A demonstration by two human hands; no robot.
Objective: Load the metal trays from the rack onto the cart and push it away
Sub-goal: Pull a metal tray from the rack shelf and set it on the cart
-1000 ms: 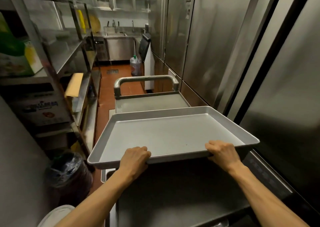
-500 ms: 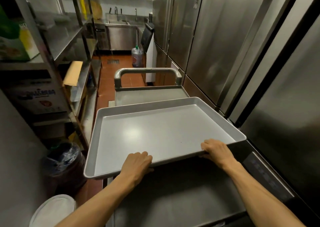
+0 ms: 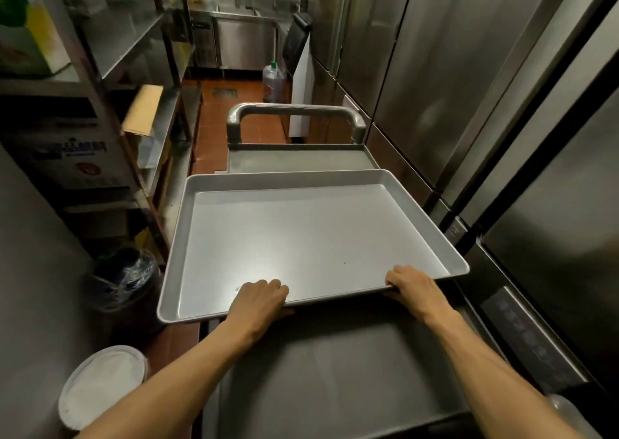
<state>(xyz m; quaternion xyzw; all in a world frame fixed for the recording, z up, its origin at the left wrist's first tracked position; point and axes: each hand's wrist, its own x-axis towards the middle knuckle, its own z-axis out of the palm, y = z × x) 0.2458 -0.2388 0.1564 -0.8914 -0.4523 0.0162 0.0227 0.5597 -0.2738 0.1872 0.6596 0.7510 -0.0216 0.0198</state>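
Note:
An empty rectangular metal tray [image 3: 311, 237] is held low over the steel cart [image 3: 335, 381], slightly skewed, its left edge overhanging the cart's left side. My left hand [image 3: 259, 299] grips the tray's near rim left of centre. My right hand [image 3: 413, 287] grips the same rim near the right corner. The cart's far top surface [image 3: 301, 162] shows beyond the tray, with its curved handle [image 3: 294, 111] at the far end. Whether the tray touches the cart top I cannot tell.
Steel refrigerator doors [image 3: 469, 86] line the right side, close to the cart. A metal shelving rack [image 3: 110, 70] with boxes runs along the left. A lined bin [image 3: 124, 277] and a white lidded bucket [image 3: 100, 381] stand lower left. A plastic jug [image 3: 274, 81] sits on the red-tiled aisle.
The tray has come down toward the cart top and flattened out from its tilted, raised position. Both hands kept their grip on the near rim.

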